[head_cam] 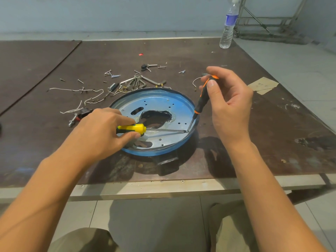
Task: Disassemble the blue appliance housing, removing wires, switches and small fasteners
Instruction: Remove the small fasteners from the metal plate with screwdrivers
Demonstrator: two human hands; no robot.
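round blue housing [181,99], prob. upside-down

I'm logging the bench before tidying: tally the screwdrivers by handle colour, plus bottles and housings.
Yellow-handled screwdriver: 1, in the left hand
Orange-and-black screwdriver: 1, in the right hand
Water bottle: 1
Blue housing: 1
Total: 4

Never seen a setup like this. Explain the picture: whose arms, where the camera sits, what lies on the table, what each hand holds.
No machine here: a person's bare arms, filmed by one camera on their head, looking down. On the table sits a blue housing, with loose screws, white wires, hex keys and a water bottle behind it. The left hand grips a yellow screwdriver laid across the housing; the right hand pinches an orange-black screwdriver, tip down. Both tips meet at its inner rim.
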